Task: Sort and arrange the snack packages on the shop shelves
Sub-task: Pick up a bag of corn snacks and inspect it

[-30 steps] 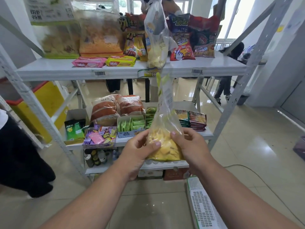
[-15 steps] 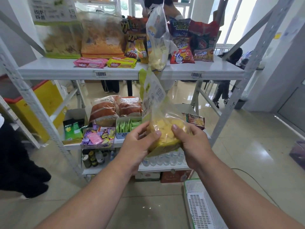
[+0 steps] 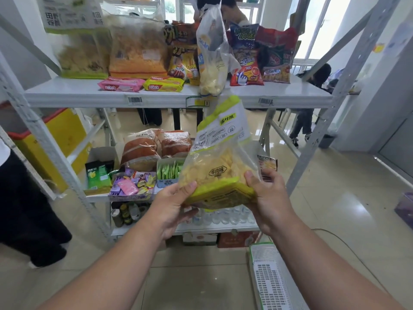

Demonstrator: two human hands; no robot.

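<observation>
A clear bag of yellow chips with lime-green trim [image 3: 220,162] is tilted in front of the middle shelf, held at its bottom by both hands. My left hand [image 3: 172,206] grips the lower left corner, thumb on top. My right hand [image 3: 268,198] grips the lower right corner. Above it, a similar clear chip bag [image 3: 211,57] stands at the front edge of the top shelf [image 3: 78,95], among large snack bags and two flat wafer packs [image 3: 143,83].
The middle shelf carries two orange-brown bags [image 3: 156,146], boxes of small sweets [image 3: 134,183] and green packets [image 3: 168,172]. Bottles line the bottom shelf. A white basket [image 3: 270,278] sits on the floor at the right. A person in black stands at the left [image 3: 24,209].
The chip bag has been raised and tipped back, its green bottom now facing me. My hands have shifted from its front sides to its bottom corners.
</observation>
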